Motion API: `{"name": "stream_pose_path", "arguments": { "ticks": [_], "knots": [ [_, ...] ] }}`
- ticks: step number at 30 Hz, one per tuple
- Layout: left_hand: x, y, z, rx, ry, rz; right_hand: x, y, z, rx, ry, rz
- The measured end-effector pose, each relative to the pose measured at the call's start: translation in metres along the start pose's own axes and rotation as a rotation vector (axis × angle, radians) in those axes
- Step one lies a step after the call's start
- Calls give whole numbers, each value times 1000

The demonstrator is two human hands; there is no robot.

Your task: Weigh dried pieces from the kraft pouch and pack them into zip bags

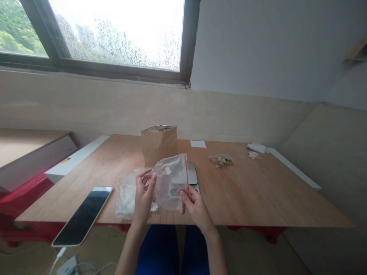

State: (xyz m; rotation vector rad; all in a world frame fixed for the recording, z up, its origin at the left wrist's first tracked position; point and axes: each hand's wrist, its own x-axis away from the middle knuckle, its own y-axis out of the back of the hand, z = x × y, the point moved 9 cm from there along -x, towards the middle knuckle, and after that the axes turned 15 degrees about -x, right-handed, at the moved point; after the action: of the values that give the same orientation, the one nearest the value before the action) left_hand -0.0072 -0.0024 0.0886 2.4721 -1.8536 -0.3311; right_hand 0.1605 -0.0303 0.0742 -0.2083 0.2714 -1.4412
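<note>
The right hand point(196, 206) pinches the red-striped edge of a clear zip bag point(169, 173) between thumb and fingers, while the left hand point(144, 193), half curled, meets its opposite side, though how firmly I cannot tell. The bag hangs partly in front of a kitchen scale point(193, 173), with more clear bags point(124, 196) beside the left hand and an open kraft pouch point(159, 143) standing behind.

- Held zip bag point(166, 191): colourless, one red stripe at right
- Plastic bags point(124, 198), near left: colourless, red lines
- Stand-up pouch point(159, 147), far: plain kraft brown
- Scale point(192, 173): grey plate
- Tabletop point(263, 191): light brown woodgrain
- Smartphone point(86, 214), near left: black screen, pale rim
- Paper slip point(198, 144), far: white
- Trousers point(159, 248), near: deep blue
</note>
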Motion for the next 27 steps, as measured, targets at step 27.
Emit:
{"name": "stream_pose_path", "arguments": {
  "ticks": [27],
  "knots": [
    [-43,56,37,-702,-17,9,-2,56,-5,50,-7,-171]
  ]
}}
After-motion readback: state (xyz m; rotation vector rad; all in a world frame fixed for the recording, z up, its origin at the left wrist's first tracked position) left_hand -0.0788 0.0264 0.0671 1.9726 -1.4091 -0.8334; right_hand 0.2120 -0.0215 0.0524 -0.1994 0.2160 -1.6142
